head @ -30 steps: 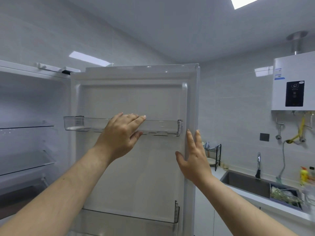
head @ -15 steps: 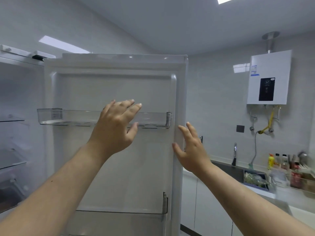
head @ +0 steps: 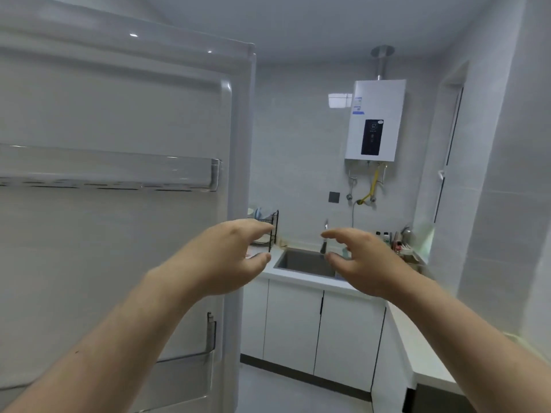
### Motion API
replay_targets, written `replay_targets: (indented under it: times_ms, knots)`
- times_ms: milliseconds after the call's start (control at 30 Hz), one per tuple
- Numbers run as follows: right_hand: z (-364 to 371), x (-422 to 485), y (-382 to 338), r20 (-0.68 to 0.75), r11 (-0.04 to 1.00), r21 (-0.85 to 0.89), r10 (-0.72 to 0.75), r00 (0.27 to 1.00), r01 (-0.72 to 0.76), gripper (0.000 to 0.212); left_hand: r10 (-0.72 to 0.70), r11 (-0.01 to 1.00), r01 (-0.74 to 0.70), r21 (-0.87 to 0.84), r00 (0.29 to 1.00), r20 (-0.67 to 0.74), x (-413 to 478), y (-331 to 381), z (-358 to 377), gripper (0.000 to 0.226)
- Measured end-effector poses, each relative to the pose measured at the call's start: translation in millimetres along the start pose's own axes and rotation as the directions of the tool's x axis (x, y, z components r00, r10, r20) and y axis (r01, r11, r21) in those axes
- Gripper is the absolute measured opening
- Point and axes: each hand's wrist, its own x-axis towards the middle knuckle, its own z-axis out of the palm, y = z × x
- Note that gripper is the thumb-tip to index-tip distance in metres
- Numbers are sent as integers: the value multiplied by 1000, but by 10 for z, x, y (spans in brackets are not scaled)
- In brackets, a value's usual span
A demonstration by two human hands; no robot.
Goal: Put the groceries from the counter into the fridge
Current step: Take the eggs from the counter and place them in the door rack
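The fridge door (head: 119,114) stands open at the left, its clear door shelf (head: 113,171) bare. The left hand (head: 226,260) and right hand (head: 363,260) hang before the worktop (head: 298,277), fingers (head: 256,229) loosely curled, apart, holding nothing. The groceries (head: 399,245) are probably the blurred cluster of bottles and packets right of the sink (head: 307,260). They are likely light, perhaps slippery or breakable, and best gripped round the body.

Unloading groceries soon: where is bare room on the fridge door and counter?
Upper door bin and lower door bin look bare; the counter along the right wall is free. Crowded: dish rack beside the sink, bottles in the corner.
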Motion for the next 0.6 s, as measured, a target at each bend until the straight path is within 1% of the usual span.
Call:
replay_targets:
  times_ms: [133, 333, 467, 600]
  knots:
    - [-69, -245, 229, 9, 994, -82, 74, 997, -73, 51, -7, 999, 9, -32, 997, 73, 170, 138, 238, 61]
    - [-284, -593, 674, 11, 980, -93, 179, 984, -177, 50, -22, 999, 27, -25, 985, 170, 430, 443, 553, 61]
    - [-520, -838, 1024, 2, 968, -80, 239, 971, -238, 51, -30, 999, 33, -15, 982, 185, 584, 806, 657, 58]
    - [-758, -1101, 1402, -25, 955, -55, 292, 956, -293, 49, -2, 1000, 8, -30, 983, 186, 752, 1251, 786, 56]
